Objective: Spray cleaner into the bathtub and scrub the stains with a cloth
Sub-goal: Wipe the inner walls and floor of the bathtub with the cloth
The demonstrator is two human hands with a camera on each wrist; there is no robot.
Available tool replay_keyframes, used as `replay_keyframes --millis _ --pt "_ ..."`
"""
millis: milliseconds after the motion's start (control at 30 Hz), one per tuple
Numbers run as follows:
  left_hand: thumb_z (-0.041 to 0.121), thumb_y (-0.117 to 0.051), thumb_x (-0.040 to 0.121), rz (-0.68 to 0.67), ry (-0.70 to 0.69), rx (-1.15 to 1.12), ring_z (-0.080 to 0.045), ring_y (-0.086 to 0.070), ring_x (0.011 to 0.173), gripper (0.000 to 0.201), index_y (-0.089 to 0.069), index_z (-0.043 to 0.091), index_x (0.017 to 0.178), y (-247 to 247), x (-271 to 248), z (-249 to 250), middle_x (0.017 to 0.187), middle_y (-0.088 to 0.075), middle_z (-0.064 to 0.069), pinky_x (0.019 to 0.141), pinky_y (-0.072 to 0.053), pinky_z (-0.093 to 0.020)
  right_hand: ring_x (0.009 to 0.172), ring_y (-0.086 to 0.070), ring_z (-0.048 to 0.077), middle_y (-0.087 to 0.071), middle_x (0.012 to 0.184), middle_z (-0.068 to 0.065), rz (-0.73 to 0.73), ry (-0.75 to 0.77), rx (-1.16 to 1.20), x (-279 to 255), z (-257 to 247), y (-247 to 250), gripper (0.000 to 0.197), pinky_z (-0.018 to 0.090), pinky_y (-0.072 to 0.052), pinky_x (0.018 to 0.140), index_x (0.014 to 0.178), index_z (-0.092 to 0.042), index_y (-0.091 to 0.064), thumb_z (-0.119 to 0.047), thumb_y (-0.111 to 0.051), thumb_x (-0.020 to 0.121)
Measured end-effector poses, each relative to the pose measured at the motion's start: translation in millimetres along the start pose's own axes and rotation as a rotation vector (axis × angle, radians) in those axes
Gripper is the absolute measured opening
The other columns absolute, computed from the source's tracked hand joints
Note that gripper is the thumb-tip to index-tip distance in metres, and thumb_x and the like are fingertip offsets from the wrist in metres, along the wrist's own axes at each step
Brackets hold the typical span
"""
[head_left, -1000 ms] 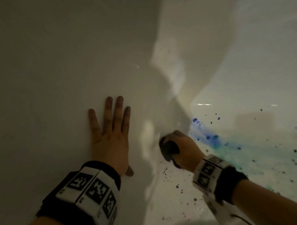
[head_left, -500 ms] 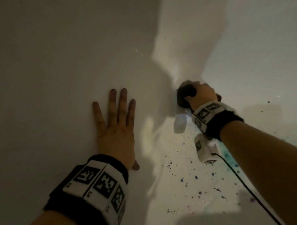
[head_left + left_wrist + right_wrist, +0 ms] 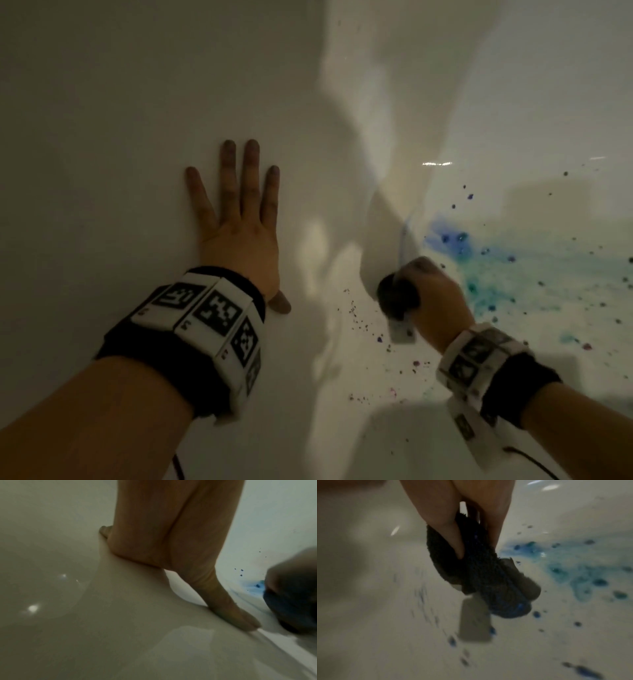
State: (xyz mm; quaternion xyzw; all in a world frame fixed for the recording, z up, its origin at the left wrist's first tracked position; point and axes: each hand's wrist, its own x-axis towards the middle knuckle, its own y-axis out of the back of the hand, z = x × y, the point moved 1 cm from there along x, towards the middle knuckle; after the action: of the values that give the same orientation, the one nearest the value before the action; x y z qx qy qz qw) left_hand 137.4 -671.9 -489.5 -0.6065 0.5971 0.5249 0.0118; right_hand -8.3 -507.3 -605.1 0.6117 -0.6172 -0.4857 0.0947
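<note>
My right hand [image 3: 428, 294] grips a dark bunched cloth [image 3: 397, 301] and presses it on the white bathtub [image 3: 120, 102] floor near the corner. In the right wrist view the cloth [image 3: 481, 574] is balled between my fingers, wet and tinged blue. Blue-green stains [image 3: 507, 274] smear the tub floor just right of the cloth, with dark specks [image 3: 359, 318] below it. The same stains [image 3: 573, 568] spread right of the cloth in the right wrist view. My left hand [image 3: 236, 219] lies flat with fingers spread on the tub's sloping wall. The left wrist view shows its palm [image 3: 171, 540] pressed on the wall.
The tub's corner ridge [image 3: 387, 171] rises between wall and floor above the cloth. More specks [image 3: 394, 394] dot the floor toward me. A black cable [image 3: 534, 459] runs from my right wrist band.
My right hand swept the cloth up toward the corner half a second ago and has come back down toward me, uncovering the blue smear. The left hand stays flat on the wall.
</note>
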Motion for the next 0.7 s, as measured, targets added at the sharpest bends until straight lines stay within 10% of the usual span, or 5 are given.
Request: replay_keyframes --millis 167,433,533,600,700 --pt "0.085 -0.062 0.04 0.014 0.005 -0.005 -0.05 0.035 0.127 0.161 0.052 -0.002 0.114 -1.9 1.1 1.4 0.119 0.055 -0.032 0.096 0.014 -0.066 0.059 -0.064 0.009 -0.064 0.085 0.006 0.303 -0.242 0.57 35.0 -18.1 41.4 0.011 0.014 -0.051 0.055 0.075 -0.023 -0.058 -0.024 -0.059 0.086" --pt "0.084 -0.063 0.042 -0.006 0.019 -0.003 -0.051 0.034 0.128 0.16 0.051 -0.001 0.116 0.1 2.0 3.9 0.121 0.054 -0.032 0.094 0.015 -0.065 0.095 -0.056 0.03 -0.056 0.11 0.007 0.059 0.249 0.24 -18.5 -52.7 -50.6 0.054 0.044 -0.053 0.076 0.098 -0.03 -0.053 -0.009 -0.081 0.057" --pt "0.085 -0.063 0.04 -0.02 0.025 0.003 -0.051 0.035 0.127 0.162 0.05 -0.001 0.118 1.4 2.2 4.6 0.12 0.054 -0.033 0.096 0.014 -0.067 0.095 -0.062 0.031 -0.06 0.11 0.004 -0.34 0.457 -0.107 -56.6 -30.2 -63.5 0.062 0.043 -0.058 0.063 0.096 -0.032 -0.06 -0.024 -0.089 0.043" --pt "0.085 -0.063 0.039 -0.028 0.026 0.009 -0.051 0.036 0.126 0.162 0.05 0.0 0.119 2.4 2.1 4.3 0.119 0.055 -0.032 0.096 0.013 -0.067 0.114 -0.049 0.035 -0.05 0.126 0.01 -0.617 0.508 -0.248 -65.8 -21.9 -56.9 0.049 0.049 -0.054 0.078 0.109 -0.019 -0.062 -0.018 -0.079 0.064" --pt "0.085 -0.063 0.038 -0.04 0.023 0.024 -0.051 0.036 0.126 0.162 0.051 0.001 0.117 4.7 1.6 3.5 0.116 0.057 -0.031 0.098 0.012 -0.067 0.102 -0.056 0.036 -0.055 0.114 0.016 -0.41 0.427 -0.111 -63.8 -11.5 -38.5 0.032 0.047 -0.053 0.081 0.1 -0.009 -0.065 -0.005 -0.074 0.07"
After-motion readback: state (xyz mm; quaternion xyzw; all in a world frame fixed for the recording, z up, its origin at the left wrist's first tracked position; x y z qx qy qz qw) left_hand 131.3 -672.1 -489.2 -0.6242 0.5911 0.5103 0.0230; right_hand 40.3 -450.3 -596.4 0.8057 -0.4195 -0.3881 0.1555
